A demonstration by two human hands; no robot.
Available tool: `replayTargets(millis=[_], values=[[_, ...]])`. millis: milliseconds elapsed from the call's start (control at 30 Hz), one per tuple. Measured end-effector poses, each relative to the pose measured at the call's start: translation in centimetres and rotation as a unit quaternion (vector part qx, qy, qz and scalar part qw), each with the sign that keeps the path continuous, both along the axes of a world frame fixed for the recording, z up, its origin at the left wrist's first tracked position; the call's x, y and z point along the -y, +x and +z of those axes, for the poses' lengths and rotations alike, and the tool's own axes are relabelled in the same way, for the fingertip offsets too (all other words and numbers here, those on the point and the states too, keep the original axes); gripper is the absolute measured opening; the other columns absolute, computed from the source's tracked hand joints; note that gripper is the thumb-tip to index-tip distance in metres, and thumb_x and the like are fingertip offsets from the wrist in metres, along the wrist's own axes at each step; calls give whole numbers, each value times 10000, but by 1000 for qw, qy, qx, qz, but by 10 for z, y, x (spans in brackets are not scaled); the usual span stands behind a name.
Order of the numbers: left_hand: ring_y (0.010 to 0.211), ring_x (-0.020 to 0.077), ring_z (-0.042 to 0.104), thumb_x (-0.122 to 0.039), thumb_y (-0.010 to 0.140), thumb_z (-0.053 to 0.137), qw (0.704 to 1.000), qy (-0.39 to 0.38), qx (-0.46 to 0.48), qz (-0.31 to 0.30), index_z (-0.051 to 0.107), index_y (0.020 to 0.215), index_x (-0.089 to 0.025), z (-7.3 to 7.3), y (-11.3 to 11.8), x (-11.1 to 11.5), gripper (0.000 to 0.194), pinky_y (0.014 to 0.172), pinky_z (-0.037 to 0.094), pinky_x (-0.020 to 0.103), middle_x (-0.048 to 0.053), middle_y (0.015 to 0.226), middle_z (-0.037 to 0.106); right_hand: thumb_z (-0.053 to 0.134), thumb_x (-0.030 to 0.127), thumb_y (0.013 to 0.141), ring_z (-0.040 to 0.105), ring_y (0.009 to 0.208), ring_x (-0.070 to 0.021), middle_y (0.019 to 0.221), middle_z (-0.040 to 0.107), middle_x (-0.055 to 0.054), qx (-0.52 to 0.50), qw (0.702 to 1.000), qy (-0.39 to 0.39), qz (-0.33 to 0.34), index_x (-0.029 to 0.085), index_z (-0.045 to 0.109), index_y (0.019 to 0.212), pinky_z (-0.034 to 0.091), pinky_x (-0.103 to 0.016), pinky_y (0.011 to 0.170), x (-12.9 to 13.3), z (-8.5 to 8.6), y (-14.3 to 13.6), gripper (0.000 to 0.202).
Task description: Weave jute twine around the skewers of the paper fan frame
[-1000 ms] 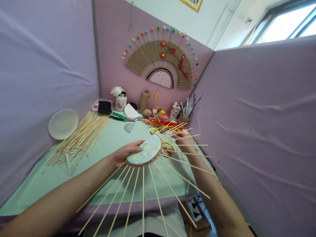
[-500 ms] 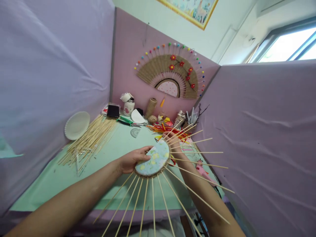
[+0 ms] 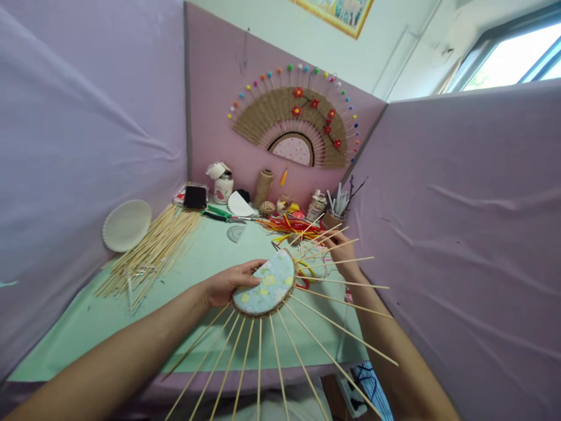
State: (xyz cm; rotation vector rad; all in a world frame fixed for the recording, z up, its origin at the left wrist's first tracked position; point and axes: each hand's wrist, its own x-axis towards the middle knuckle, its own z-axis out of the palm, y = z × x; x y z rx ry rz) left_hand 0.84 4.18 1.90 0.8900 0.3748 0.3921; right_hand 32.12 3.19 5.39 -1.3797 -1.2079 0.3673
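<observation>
My left hand (image 3: 230, 285) grips a fan frame by the straight edge of its half-round centre (image 3: 267, 285), thumb on top. That centre is covered in light blue cloth with yellow flowers. Thin bamboo sticks (image 3: 259, 362) spread out from its curved rim. Behind the upper right sticks is my right hand (image 3: 342, 250), its fingers bent together near the stick ends; what they hold, if anything, is hidden. A small ball of twine (image 3: 294, 238) and red and yellow cords (image 3: 302, 275) lie on the table behind the frame.
Loose bamboo sticks (image 3: 149, 251) and a white plate (image 3: 127, 225) are on the left. Along the back stand green-handled pliers (image 3: 219, 213), a protractor (image 3: 235, 234), a twine spool (image 3: 263, 186) and a jar (image 3: 223, 188). A finished fan (image 3: 302, 114) hangs on the pink panel.
My right hand has moved right, away from the frame's rim toward the stick ends. The small twine ball now shows. My left hand keeps its grip while the whole view has shifted slightly.
</observation>
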Motion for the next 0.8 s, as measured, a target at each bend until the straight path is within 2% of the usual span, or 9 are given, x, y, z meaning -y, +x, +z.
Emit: replayTargets(millis=[167,433,633,800], values=[[776,172,688,-157,659,764,1000,-8,-12,7,514,1293,-152,-2,1,-1,681,652,533,245,114,1138,662,746,387,653,535,635,-142,679,661,-18,63,997,-33,25,195,715,706,406,-267,596,23,15,21,201],[779,174,687,-174,676,755,999,-2,-35,5,492,1320,-155,-2,3,-2,696,644,528,238,125,1158,655,777,371,657,577,655,-132,786,691,-3,-70,995,-14,72,241,710,844,447,-263,613,47,30,35,237],[760,173,687,-175,676,757,999,-3,-40,-5,491,1310,-156,0,4,-2,688,624,526,235,128,1154,652,776,297,641,538,632,-111,744,652,13,-65,996,55,39,247,705,822,440,-251,602,48,41,28,201],[770,178,691,-166,666,765,999,-17,-39,-21,500,1307,-168,-1,3,-1,693,648,530,243,118,1136,663,772,308,625,509,577,-96,684,622,24,-86,994,64,23,232,685,778,422,-241,554,40,38,31,192]])
